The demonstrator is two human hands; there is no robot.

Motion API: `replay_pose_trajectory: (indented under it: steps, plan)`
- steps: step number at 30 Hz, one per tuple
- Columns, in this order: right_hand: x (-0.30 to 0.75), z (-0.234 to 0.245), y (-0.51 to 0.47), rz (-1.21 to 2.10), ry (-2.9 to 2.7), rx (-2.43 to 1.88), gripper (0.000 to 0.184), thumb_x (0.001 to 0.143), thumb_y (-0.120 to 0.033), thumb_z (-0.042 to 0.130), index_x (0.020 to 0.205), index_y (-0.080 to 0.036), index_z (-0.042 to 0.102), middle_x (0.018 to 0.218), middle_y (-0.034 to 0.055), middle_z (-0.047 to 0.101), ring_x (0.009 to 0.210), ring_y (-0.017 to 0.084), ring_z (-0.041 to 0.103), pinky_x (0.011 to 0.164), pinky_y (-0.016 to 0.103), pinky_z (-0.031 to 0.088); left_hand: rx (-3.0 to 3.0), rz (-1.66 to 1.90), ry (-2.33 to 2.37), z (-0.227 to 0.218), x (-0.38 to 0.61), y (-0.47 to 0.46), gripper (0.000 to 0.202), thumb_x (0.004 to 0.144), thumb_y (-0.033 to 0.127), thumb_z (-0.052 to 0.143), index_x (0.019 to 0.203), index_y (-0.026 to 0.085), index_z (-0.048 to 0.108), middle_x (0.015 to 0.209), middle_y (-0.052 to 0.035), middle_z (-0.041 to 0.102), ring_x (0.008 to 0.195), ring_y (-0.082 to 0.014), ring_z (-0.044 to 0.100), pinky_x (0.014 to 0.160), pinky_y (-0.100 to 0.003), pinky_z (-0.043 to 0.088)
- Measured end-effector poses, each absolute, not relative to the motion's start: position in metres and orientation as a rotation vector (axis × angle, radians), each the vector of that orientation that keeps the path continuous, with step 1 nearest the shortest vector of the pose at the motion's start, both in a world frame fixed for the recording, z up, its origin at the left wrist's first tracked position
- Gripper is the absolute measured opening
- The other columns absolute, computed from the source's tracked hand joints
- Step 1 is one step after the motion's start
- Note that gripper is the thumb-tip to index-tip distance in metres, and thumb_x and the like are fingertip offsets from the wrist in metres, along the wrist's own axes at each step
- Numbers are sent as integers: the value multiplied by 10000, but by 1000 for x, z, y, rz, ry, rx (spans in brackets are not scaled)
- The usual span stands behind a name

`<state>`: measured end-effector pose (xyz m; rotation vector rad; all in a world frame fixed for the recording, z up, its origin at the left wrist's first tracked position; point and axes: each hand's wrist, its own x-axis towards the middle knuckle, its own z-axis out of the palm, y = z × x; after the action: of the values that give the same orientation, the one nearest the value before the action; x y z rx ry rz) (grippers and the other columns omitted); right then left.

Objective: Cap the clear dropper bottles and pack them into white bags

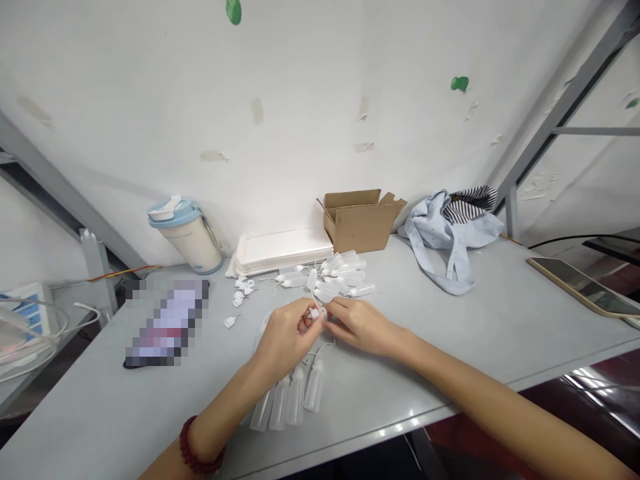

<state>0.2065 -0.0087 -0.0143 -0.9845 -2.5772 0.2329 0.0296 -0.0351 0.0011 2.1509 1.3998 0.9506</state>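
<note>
My left hand (287, 333), with a dark red beaded bracelet on its wrist, pinches a small white plastic cap (315, 313). Thumb and fingers of my right hand (363, 325) close at the cap's right side, where a small round white end shows; what they grip is mostly hidden. Below the hands, several clear plastic squeeze bottles (296, 397) lie in a row, with thin bent tubes at their tops. Beyond the fingers is a loose pile of similar bottles (345, 270). Several loose white caps (243, 288) are scattered left of that pile.
A stack of white flat boxes (285, 248) and an open cardboard box (363, 223) stand against the wall. A blue-lidded tumbler (187, 233) and a blurred phone (167, 323) are leftward. On the right are a light blue cloth bag (450, 240) and another phone (587, 287).
</note>
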Motion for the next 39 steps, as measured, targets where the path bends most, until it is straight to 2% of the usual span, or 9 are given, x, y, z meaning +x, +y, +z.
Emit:
replay_pose_trajectory:
  steps: [4, 8, 11, 17, 20, 25, 32, 39]
  plan:
    - [208, -13, -10, 304, -2556, -970, 153, 902, -239, 461, 902, -124, 562, 769, 66, 578, 634, 157, 516, 564, 252, 390, 2248, 977, 1409, -4, 30, -34, 96, 806, 203, 509, 824, 163, 594, 640, 10, 569, 549, -124, 520, 547, -221, 417]
    - [211, -8, -11, 413, -2489, -879, 282, 871, -228, 511, 1132, -120, 524, 917, 98, 614, 776, 187, 580, 682, 298, 467, 2272, 977, 1404, -4, 29, -35, 104, 806, 197, 518, 848, 151, 600, 651, 4, 579, 545, -126, 528, 550, -226, 427]
    - [213, -7, -10, 423, -2410, -793, 298, 886, -226, 488, 1168, -136, 520, 1009, 116, 623, 835, 192, 602, 738, 324, 492, 2282, 969, 1402, -3, 27, -35, 107, 805, 197, 529, 857, 141, 604, 667, -5, 590, 544, -127, 530, 547, -229, 428]
    - [213, -12, -5, 417, -2385, -683, 247, 911, -184, 436, 1110, -139, 576, 1016, 125, 632, 920, 203, 605, 778, 327, 500, 2301, 901, 1338, -1, 23, -33, 106, 801, 167, 555, 868, 148, 635, 728, -19, 614, 583, -128, 547, 575, -230, 441]
    - [212, -12, -5, 451, -2359, -708, 222, 917, -209, 449, 1058, -140, 606, 978, 118, 640, 865, 192, 606, 751, 315, 499, 2298, 904, 1316, -2, 21, -31, 114, 803, 161, 567, 879, 142, 651, 732, -23, 615, 589, -127, 550, 572, -227, 446]
    - [208, -6, -9, 744, -2188, -844, 167, 876, -231, 532, 945, -168, 670, 915, 70, 661, 789, 156, 607, 631, 247, 483, 2259, 924, 1262, 2, 16, -28, 130, 791, 175, 632, 907, 146, 683, 702, -9, 612, 583, -121, 544, 570, -222, 441]
    - [207, -7, -6, 1179, -1928, -968, 150, 794, -260, 629, 903, -185, 700, 975, 54, 677, 880, 172, 618, 727, 286, 475, 2235, 966, 1209, 6, 10, -25, 184, 830, 168, 595, 990, 171, 687, 764, -24, 620, 665, -138, 569, 607, -238, 442]
    - [207, -7, -4, 1249, -1903, -920, 173, 783, -261, 633, 920, -179, 701, 952, 48, 671, 868, 166, 605, 710, 282, 464, 2229, 880, 1175, 8, 14, -29, 216, 880, 160, 481, 982, 198, 667, 830, -34, 606, 726, -150, 568, 616, -239, 430]
